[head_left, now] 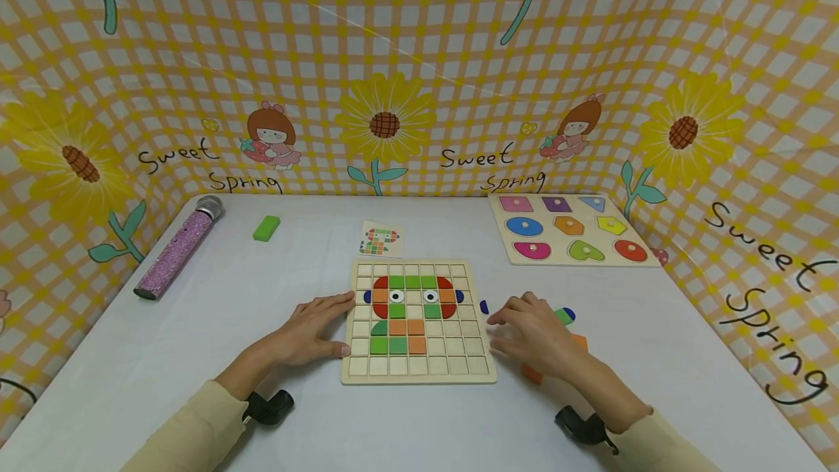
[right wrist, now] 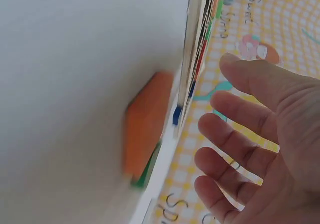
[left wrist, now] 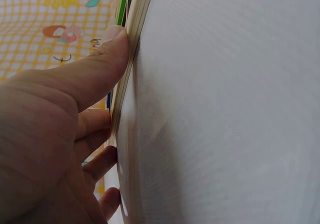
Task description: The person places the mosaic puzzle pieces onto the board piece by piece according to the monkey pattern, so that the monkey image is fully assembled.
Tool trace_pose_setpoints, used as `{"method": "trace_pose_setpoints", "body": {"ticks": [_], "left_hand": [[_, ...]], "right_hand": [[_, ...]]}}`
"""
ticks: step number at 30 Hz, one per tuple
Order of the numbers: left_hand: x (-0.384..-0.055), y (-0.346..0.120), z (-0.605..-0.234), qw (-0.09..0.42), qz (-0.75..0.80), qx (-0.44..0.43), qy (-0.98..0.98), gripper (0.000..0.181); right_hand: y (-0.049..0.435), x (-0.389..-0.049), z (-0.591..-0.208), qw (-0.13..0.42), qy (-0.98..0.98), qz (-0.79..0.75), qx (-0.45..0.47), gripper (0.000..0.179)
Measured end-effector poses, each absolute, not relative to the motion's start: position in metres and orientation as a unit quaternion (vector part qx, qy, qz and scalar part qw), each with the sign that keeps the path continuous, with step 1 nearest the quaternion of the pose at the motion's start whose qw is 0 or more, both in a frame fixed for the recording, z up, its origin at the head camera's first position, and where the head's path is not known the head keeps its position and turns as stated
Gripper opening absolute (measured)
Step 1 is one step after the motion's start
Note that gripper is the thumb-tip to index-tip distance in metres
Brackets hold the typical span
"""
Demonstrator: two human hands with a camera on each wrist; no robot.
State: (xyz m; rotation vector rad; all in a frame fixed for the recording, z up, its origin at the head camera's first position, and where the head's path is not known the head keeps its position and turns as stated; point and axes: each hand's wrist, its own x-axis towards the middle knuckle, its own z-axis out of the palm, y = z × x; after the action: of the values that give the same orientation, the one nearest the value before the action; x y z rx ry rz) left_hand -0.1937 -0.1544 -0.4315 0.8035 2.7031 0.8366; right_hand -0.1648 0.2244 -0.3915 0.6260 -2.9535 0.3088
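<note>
A square wooden grid board (head_left: 459, 366) lies on the white table, with red, green, orange and blue pieces and two eye pieces set in its cells. My left hand (head_left: 303, 335) rests against its left edge; the thumb and fingertips touch the rim in the left wrist view. Just off the right edge is my right hand (head_left: 539, 335), fingers loosely bent and apart, holding nothing in the right wrist view (right wrist: 260, 129). Beside its fingertips lies a blue half-round piece (head_left: 484, 307). Orange pieces (head_left: 534, 375) and a green piece (head_left: 564, 317) are partly hidden by this hand.
Behind the board lies a small pattern card (head_left: 397, 250). A shape puzzle board (head_left: 518, 259) sits at the back right. On the left are a green block (head_left: 266, 229) and a pink glitter microphone (head_left: 173, 253). Patterned cloth walls (head_left: 419, 35) enclose the table.
</note>
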Motion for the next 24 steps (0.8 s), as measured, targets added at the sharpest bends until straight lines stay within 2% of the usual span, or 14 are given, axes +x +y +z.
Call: {"method": "trace_pose_setpoints", "body": {"ticks": [12,24], "left_hand": [[-0.193,-0.154,-0.431,0.103,0.285,0.269,0.914,0.078],[-0.193,-0.154,-0.431,0.102,0.283,0.273,0.914,0.078]], "right_hand": [[0.256,-0.156,-0.397,0.052,-0.986,0.057,0.149,0.03],[0.268,-0.154,-0.398,0.042,-0.989,0.039,0.137,0.032]]}}
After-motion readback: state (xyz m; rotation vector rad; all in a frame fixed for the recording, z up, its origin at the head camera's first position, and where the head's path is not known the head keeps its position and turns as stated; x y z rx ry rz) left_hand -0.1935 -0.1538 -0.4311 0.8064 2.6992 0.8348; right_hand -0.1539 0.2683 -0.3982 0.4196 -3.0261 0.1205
